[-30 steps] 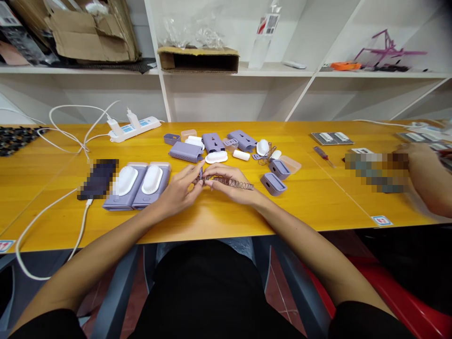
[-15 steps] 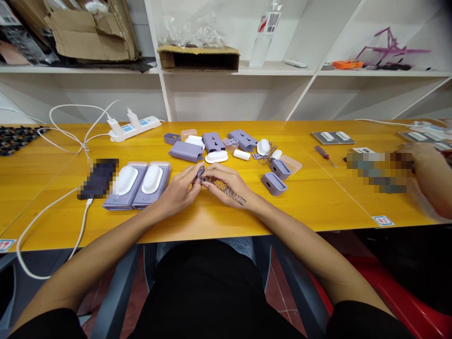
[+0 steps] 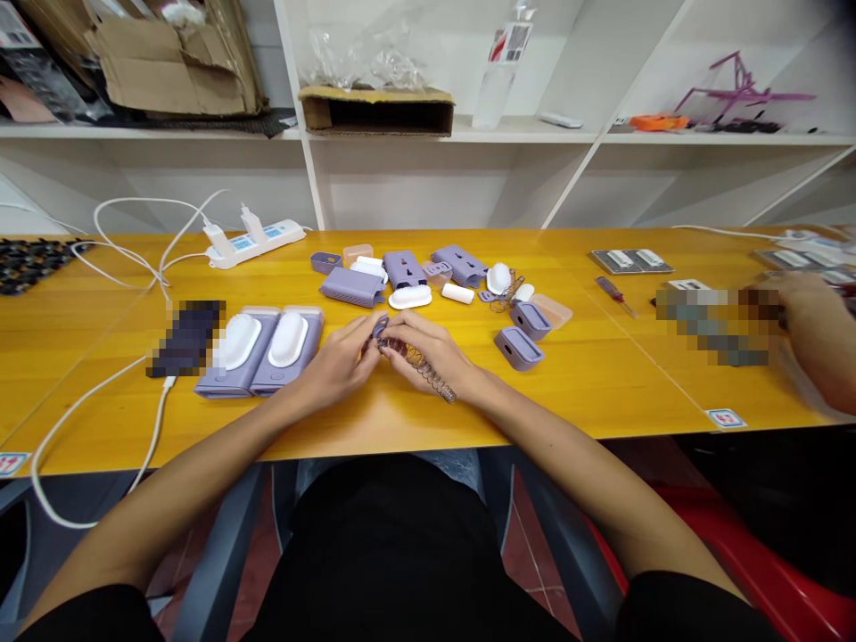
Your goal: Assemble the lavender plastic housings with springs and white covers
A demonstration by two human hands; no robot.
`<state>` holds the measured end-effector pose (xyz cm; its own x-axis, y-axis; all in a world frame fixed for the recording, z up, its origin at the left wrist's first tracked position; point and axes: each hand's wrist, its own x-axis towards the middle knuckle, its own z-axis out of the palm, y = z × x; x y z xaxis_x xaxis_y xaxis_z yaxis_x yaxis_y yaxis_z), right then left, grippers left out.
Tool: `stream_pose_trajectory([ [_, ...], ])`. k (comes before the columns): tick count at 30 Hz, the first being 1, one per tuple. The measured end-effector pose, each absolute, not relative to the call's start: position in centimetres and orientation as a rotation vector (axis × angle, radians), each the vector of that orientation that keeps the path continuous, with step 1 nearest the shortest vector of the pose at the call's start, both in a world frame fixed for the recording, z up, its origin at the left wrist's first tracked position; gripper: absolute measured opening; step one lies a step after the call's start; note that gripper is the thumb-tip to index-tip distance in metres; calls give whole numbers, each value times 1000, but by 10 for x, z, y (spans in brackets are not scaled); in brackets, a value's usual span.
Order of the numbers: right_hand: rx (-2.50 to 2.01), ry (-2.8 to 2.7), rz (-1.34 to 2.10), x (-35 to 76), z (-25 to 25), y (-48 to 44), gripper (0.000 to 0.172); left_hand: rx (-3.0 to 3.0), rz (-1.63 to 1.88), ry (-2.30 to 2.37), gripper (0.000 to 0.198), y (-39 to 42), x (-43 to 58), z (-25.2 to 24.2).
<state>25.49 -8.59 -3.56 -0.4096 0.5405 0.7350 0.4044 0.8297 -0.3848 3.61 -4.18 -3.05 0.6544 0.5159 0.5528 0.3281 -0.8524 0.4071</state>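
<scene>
My left hand (image 3: 338,361) pinches a small lavender plastic part (image 3: 381,327) between its fingertips. My right hand (image 3: 424,348) holds a dark metal coil spring (image 3: 428,374), whose free end hangs out toward me over the table. The fingertips of both hands meet at the part, and the spring's upper end is hidden by my fingers. Just left of my left hand lie two lavender housings (image 3: 258,352) with white oval brush-like pads. Several lavender shells, white pieces and peach lids are spread just beyond my hands, along with another coil spring (image 3: 506,294).
The parts lie on a yellow wooden table (image 3: 568,392). Also on it are a power strip (image 3: 254,243) with white cables, a pixelated phone (image 3: 187,339), and a red-handled screwdriver (image 3: 613,296). A co-worker's hand (image 3: 809,325) works at the right. White shelves stand behind.
The spring has swung from pointing right to pointing down and right, toward me. My hands have drawn closer together around the small lavender part.
</scene>
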Motion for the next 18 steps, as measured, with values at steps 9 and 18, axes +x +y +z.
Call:
stream_pose_trajectory([
  [9, -702, -2136, 152, 256, -40, -85, 16, 2640, 780, 653, 52, -34, 30, -37],
  [18, -703, -2154, 175, 256, -38, -85, 13, 2526, 709, 620, 25, -37, 34, -22],
])
